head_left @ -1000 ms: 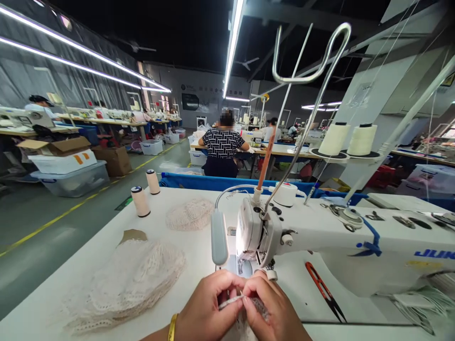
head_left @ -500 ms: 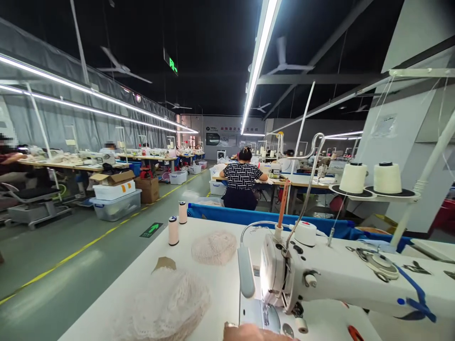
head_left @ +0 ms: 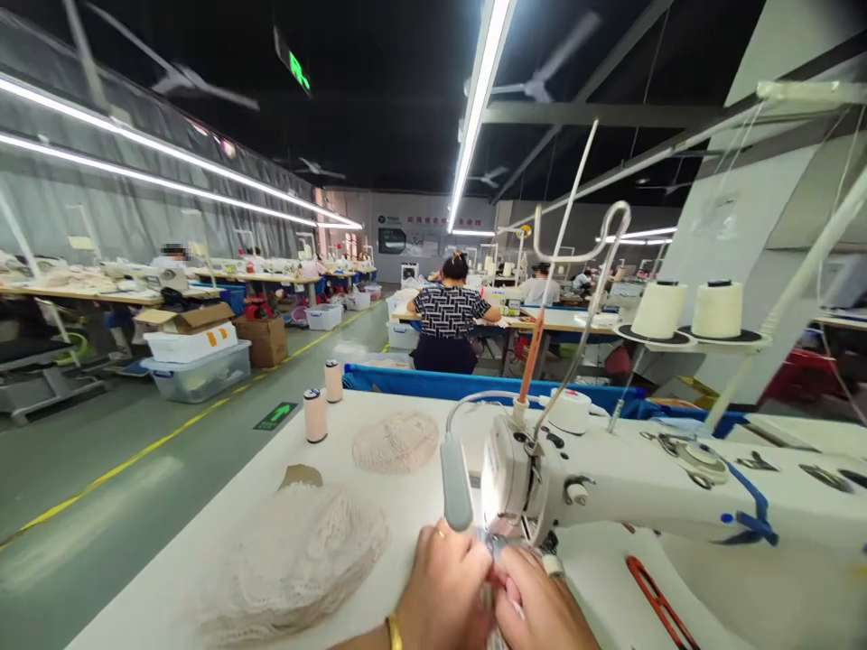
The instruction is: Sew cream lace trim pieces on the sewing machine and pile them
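Lace (head_left: 489, 603), mostly finger-hidden, seems pinched by left hand (head_left: 443, 573) and right hand (head_left: 542, 603), just before the sewing machine (head_left: 508, 478). Loose folds could snag there; crowded fingers could get pricked. Bare bench (head_left: 413, 515) strip left of the machine; lace pile (head_left: 318, 551) near left edge, snips (head_left: 657, 596) crowd rightward.

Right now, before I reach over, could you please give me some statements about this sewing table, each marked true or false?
1. The left hand and right hand are close together, with pale fabric showing between them. True.
2. The red snips lie left of the hands. False: the red snips lie to their right.
3. A yellow bracelet circles the left wrist. True.
4. Both small spools lie on their sides. False: both small spools stand upright.
5. The larger lace pile is nearer the person than the smaller lace pile. True.
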`<control>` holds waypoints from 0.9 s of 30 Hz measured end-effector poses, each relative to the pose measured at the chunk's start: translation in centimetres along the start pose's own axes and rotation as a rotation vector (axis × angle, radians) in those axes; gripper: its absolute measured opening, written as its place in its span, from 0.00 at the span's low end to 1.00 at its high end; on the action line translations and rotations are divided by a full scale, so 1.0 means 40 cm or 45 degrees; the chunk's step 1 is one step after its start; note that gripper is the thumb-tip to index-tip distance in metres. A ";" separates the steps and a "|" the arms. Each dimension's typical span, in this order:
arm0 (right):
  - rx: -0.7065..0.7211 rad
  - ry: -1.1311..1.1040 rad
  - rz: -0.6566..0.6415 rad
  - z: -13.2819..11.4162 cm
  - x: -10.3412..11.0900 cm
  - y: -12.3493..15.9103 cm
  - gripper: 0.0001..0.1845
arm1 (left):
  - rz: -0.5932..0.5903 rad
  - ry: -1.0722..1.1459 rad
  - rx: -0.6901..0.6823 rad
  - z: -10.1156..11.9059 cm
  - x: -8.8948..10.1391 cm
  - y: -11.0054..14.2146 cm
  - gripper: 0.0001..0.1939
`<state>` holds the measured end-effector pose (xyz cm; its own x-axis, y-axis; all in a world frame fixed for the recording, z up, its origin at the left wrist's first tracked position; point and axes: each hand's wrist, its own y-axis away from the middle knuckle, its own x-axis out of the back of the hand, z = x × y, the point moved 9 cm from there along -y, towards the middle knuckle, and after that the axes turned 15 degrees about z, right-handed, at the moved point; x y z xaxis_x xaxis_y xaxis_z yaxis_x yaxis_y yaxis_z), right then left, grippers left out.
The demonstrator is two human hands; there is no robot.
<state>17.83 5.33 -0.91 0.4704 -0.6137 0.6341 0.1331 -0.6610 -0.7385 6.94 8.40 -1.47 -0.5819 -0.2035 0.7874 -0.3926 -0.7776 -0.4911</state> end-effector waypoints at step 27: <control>-0.064 -0.209 -0.184 -0.005 0.099 -0.029 0.14 | 0.127 0.003 -0.500 0.114 0.104 0.015 0.09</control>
<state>19.37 3.58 2.49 0.5855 -0.4353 0.6839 0.1679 -0.7602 -0.6276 7.53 4.36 3.21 -0.6323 -0.2647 0.7281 -0.5760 -0.4678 -0.6703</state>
